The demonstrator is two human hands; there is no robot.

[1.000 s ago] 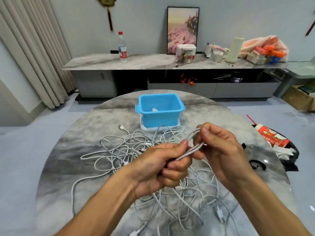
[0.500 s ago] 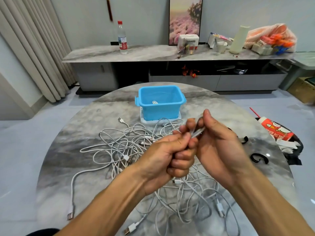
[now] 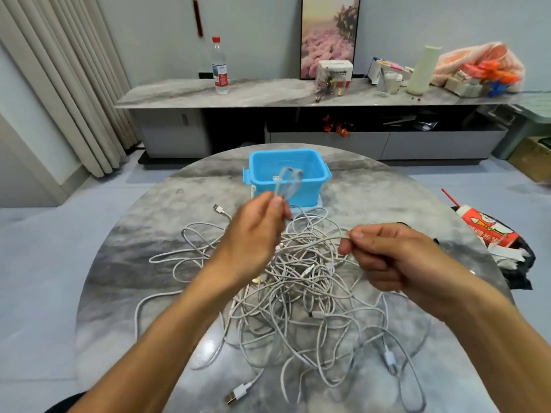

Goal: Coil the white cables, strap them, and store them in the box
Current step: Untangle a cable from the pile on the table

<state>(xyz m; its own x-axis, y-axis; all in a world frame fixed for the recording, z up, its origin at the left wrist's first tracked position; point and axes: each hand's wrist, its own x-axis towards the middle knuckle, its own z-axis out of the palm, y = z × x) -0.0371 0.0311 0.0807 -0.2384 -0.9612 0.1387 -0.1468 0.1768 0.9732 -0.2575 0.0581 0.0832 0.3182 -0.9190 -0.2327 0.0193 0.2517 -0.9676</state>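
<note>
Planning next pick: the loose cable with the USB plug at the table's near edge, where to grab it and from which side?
Judging by its pose, pinch the USB plug: rigid, flat on the round table, pointing at the near edge, clear of the cable pile. Come from above on the near side, fingers across its flat faces, then draw the cable out. Both hands are busy: left hand, right hand.

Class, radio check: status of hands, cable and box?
Left hand holds coiled cable near blue box. Right hand pinches loose cable. Tangled pile remains.
</note>
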